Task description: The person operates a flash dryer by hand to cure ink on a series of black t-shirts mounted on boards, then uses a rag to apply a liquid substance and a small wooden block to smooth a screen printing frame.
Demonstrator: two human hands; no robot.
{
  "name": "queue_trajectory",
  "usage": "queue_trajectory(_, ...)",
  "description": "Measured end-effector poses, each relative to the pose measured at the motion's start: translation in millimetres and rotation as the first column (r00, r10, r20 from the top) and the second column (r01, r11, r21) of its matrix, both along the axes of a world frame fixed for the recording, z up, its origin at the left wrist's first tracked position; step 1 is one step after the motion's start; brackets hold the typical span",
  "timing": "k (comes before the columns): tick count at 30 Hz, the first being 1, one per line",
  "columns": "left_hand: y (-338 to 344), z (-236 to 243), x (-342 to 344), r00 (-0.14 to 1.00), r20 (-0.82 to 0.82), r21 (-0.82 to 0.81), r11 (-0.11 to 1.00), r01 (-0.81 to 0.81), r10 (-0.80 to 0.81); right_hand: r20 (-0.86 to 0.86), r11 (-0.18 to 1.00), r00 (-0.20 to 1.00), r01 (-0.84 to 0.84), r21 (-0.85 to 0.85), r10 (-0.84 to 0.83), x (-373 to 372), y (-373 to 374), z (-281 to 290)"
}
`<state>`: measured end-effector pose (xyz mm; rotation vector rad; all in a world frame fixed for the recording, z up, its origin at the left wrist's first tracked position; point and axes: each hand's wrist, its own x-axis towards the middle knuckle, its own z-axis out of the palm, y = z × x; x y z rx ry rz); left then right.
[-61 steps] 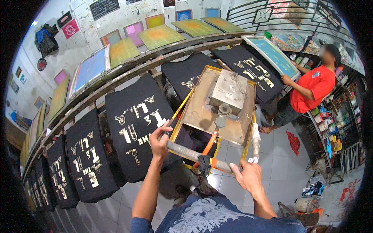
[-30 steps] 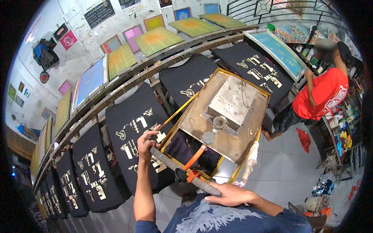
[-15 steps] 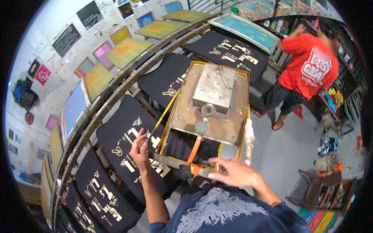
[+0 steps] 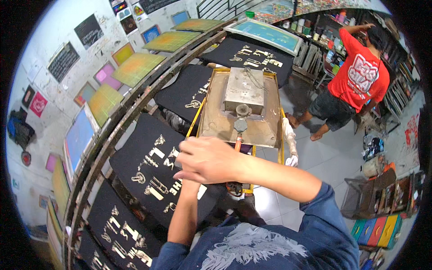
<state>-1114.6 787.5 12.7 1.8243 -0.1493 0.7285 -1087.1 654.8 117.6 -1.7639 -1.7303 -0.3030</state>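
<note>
In front of my chest my arms cross, with my right hand (image 4: 216,157) laid over my left wrist (image 4: 189,184). The right hand covers most of my left hand, and the fingers of both are blurred or hidden. Just beyond them stands a yellow-framed trolley (image 4: 279,103) with a tan metal plate (image 4: 213,121). On the plate sits a grey metal box (image 4: 245,92), with a round metal fitting and an orange hose (image 4: 238,145) on its near side. Left of my hands lies a black printed T-shirt (image 4: 139,148) with cream lettering.
More black printed shirts (image 4: 182,90) line a long curved rack (image 4: 148,92) on the left. Screen frames (image 4: 137,69) lean along its far side. A person in a red shirt (image 4: 360,76) stands at the right by shelves. A coloured striped box (image 4: 375,230) sits at lower right.
My hands have left the trolley's handle bar. My right arm has swung left across my left wrist. The view has shifted slightly, and the person in red has raised an arm to their head.
</note>
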Motion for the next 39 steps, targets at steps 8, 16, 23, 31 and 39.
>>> queue_trajectory(8, -3, 5, -5, 0.929, -0.274, 0.131, 0.967, -0.22, 0.249, -0.073, 0.979, 0.992, -0.086, 0.183, 0.101, 19, 44, -61)
queue_trajectory(16, -12, 13, 4, 0.887, -0.31, 0.201, 0.936, -0.29, 0.342, -0.274, 0.972, 0.949, -0.099, 0.215, 0.157, 23, 39, -52)
queue_trajectory(23, -12, 14, 3, 0.871, -0.324, 0.227, 0.924, -0.307, 0.369, -0.214, 0.97, 0.966, -0.099, 0.22, 0.147, 22, 39, -51)
queue_trajectory(31, -14, 13, 5, 0.866, -0.332, 0.232, 0.923, -0.308, 0.373, -0.202, 0.959, 0.969, -0.083, 0.271, 0.14, 21, 43, -58)
queue_trajectory(39, -14, 12, 6, 0.865, -0.331, 0.24, 0.92, -0.309, 0.376, -0.154, 0.95, 0.976, -0.105, 0.295, 0.156, 23, 42, -58)
